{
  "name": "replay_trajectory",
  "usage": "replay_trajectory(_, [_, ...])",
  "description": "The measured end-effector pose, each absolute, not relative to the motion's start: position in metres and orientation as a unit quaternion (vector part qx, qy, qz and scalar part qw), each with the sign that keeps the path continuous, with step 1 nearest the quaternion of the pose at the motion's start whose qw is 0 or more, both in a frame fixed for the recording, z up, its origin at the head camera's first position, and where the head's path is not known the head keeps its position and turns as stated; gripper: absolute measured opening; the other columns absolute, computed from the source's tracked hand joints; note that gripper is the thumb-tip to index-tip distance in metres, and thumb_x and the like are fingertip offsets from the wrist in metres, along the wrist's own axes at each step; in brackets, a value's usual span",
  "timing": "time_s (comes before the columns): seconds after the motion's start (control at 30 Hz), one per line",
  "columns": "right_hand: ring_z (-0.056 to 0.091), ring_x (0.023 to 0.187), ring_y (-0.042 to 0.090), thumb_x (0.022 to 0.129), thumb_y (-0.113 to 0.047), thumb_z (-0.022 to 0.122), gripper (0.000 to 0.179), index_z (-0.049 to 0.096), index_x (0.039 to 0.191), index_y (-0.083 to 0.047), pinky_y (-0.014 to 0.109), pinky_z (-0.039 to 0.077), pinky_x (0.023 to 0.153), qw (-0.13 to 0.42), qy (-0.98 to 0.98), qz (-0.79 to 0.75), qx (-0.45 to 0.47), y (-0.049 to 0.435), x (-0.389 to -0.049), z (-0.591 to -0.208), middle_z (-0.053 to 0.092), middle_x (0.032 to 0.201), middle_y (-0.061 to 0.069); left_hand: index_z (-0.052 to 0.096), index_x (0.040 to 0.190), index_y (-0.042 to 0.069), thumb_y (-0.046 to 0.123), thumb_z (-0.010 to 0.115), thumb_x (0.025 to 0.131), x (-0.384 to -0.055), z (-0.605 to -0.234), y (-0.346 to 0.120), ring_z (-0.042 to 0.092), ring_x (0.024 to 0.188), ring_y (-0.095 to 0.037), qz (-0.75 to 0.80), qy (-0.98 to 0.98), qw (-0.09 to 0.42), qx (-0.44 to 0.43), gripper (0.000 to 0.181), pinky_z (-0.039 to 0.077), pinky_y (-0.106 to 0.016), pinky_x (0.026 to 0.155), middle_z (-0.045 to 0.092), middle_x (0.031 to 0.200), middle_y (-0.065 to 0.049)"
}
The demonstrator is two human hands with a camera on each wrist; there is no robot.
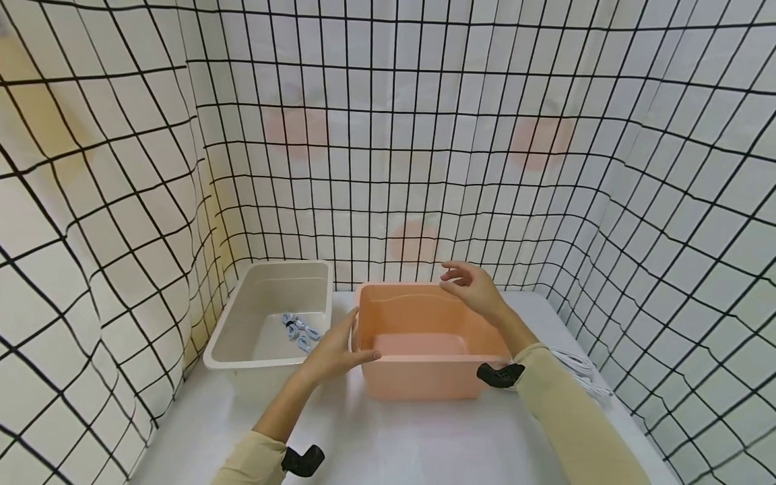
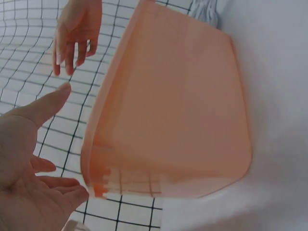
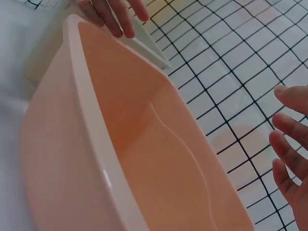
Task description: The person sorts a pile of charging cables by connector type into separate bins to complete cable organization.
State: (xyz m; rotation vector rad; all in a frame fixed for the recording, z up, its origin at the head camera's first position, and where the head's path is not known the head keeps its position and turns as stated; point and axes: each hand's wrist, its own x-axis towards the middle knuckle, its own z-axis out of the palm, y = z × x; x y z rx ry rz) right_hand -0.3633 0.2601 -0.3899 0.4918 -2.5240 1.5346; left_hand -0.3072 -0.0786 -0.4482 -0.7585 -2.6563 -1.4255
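Note:
An empty-looking orange plastic bin (image 1: 418, 378) stands on the white table in front of me. My left hand (image 1: 336, 351) is at its left side, thumb and fingers spread near the rim. In the left wrist view the fingertips (image 2: 77, 195) lie close to the bin's corner; whether they touch it I cannot tell. Over the bin's far right part hovers my right hand (image 1: 475, 289), fingers loosely bent with nothing between them. The right wrist view shows that hand (image 3: 293, 144) apart from the rim.
To the left stands an off-white bin (image 1: 242, 350) holding several light-blue bundled cables (image 1: 297, 329). Coiled white cables (image 1: 578, 369) lie right of the orange bin, partly hidden by my forearm. Black netting (image 1: 388, 162) over white sheeting encloses the table (image 1: 412, 444) at the back and sides.

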Motion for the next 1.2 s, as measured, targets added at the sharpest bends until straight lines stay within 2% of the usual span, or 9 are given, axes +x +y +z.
replay_trajectory(0.17, [0.064, 0.115, 0.035, 0.100, -0.019, 0.072, 0.051, 0.055, 0.147, -0.007, 0.046, 0.055, 0.094, 0.076, -0.841, 0.511, 0.160, 0.270, -0.355, -0.394, 0.066, 0.126, 0.018, 0.034, 0.158, 0.002, 0.025, 0.092, 0.080, -0.307, -0.458, -0.068, 0.045, 0.139, -0.038, -0.458, -0.854, 0.038, -0.245, 0.100, 0.037, -0.057, 0.112, 0.046, 0.153, -0.020])
replay_trajectory(0.37, [0.063, 0.118, 0.036, 0.100, -0.019, 0.071, 0.052, 0.055, 0.149, -0.010, 0.054, 0.053, 0.096, 0.091, -0.840, 0.513, 0.150, 0.289, -0.349, -0.404, 0.065, 0.128, 0.019, 0.035, 0.158, 0.000, 0.035, 0.091, 0.080, -0.307, -0.470, -0.063, 0.021, 0.151, -0.045, -0.441, -0.868, 0.054, -0.222, 0.102, 0.026, -0.062, 0.117, 0.034, 0.159, -0.029])
replay_trajectory(0.47, [0.062, 0.118, 0.036, 0.101, -0.022, 0.071, 0.055, 0.053, 0.150, -0.008, 0.054, 0.053, 0.096, 0.095, -0.843, 0.509, 0.143, 0.298, -0.344, -0.409, 0.064, 0.130, 0.021, 0.034, 0.158, -0.002, 0.041, 0.090, 0.080, -0.307, -0.474, -0.062, 0.018, 0.152, -0.044, -0.439, -0.872, 0.060, -0.209, 0.106, 0.025, -0.061, 0.117, 0.030, 0.161, -0.029])
replay_trajectory(0.57, [0.063, 0.116, 0.036, 0.101, -0.022, 0.071, 0.056, 0.052, 0.151, -0.006, 0.054, 0.053, 0.096, 0.101, -0.845, 0.507, 0.134, 0.305, -0.338, -0.413, 0.064, 0.131, 0.022, 0.032, 0.157, -0.006, 0.044, 0.090, 0.079, -0.306, -0.478, -0.061, 0.023, 0.151, -0.045, -0.441, -0.872, 0.070, -0.201, 0.110, 0.027, -0.060, 0.117, 0.028, 0.161, -0.032])
replay_trajectory(0.7, [0.063, 0.115, 0.036, 0.101, -0.019, 0.070, 0.056, 0.050, 0.151, -0.003, 0.051, 0.054, 0.094, 0.106, -0.846, 0.504, 0.134, 0.314, -0.327, -0.417, 0.063, 0.131, 0.024, 0.030, 0.158, -0.007, 0.046, 0.090, 0.079, -0.303, -0.484, -0.060, 0.042, 0.142, -0.043, -0.463, -0.862, 0.074, -0.193, 0.112, 0.038, -0.057, 0.112, 0.040, 0.156, -0.028])
replay_trajectory(0.8, [0.064, 0.114, 0.035, 0.101, -0.018, 0.070, 0.055, 0.051, 0.150, -0.003, 0.049, 0.056, 0.091, 0.112, -0.849, 0.498, 0.139, 0.320, -0.320, -0.419, 0.064, 0.129, 0.024, 0.030, 0.159, -0.004, 0.047, 0.089, 0.080, -0.302, -0.489, -0.059, 0.050, 0.135, -0.040, -0.484, -0.850, 0.079, -0.195, 0.111, 0.043, -0.055, 0.108, 0.048, 0.151, -0.022])
replay_trajectory(0.93, [0.064, 0.112, 0.031, 0.101, -0.022, 0.071, 0.055, 0.052, 0.149, -0.004, 0.046, 0.057, 0.090, 0.120, -0.848, 0.501, 0.129, 0.332, -0.313, -0.423, 0.065, 0.127, 0.021, 0.027, 0.160, -0.004, 0.049, 0.088, 0.080, -0.300, -0.492, -0.059, 0.048, 0.138, -0.040, -0.494, -0.843, 0.087, -0.193, 0.114, 0.040, -0.056, 0.110, 0.044, 0.155, -0.024])
replay_trajectory(1.07, [0.064, 0.108, 0.019, 0.102, -0.024, 0.070, 0.054, 0.052, 0.150, -0.005, 0.035, 0.055, 0.088, 0.127, -0.852, 0.495, 0.110, 0.344, -0.306, -0.430, 0.066, 0.127, 0.020, 0.027, 0.161, -0.003, 0.050, 0.088, 0.080, -0.300, -0.494, -0.060, 0.049, 0.137, -0.041, -0.497, -0.843, 0.087, -0.185, 0.114, 0.041, -0.056, 0.109, 0.044, 0.156, -0.024])
replay_trajectory(1.2, [0.063, 0.106, 0.017, 0.103, -0.017, 0.068, 0.051, 0.052, 0.148, 0.000, 0.030, 0.056, 0.084, 0.134, -0.861, 0.482, 0.093, 0.349, -0.289, -0.429, 0.065, 0.126, 0.024, 0.027, 0.161, -0.002, 0.049, 0.088, 0.080, -0.299, -0.494, -0.060, 0.052, 0.134, -0.040, -0.504, -0.839, 0.086, -0.188, 0.113, 0.043, -0.056, 0.108, 0.046, 0.154, -0.022])
